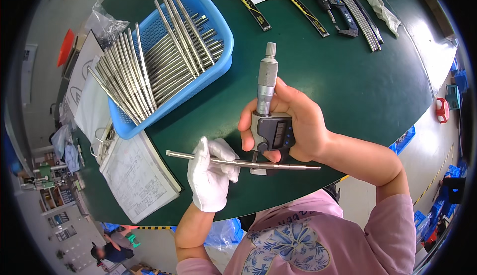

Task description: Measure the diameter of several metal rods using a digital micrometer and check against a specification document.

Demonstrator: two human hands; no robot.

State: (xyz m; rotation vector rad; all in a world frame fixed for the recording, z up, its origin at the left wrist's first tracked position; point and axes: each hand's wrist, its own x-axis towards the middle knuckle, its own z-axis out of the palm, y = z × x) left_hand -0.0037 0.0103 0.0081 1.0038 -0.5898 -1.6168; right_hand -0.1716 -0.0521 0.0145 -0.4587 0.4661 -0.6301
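My left hand [208, 178], in a white glove, is closed round a slim stepped metal rod [228, 162] near its left end. The rod lies roughly level and reaches to the right past my other hand. Bare, my right hand [298, 121] grips a digital micrometer [267, 84], its knurled thimble pointing up and its small display facing me. The rod crosses the micrometer's lower end, at the measuring gap; whether the jaws touch it I cannot tell. Part of the micrometer's frame is hidden by my fingers.
A blue plastic basket [226, 27] full of similar metal rods [169, 61] stands at the back left. Papers on a clipboard [141, 175] lie left of my gloved hand. Rulers [298, 7], another micrometer [343, 17] and a white glove [380, 9] lie along the far side of the green table [348, 81].
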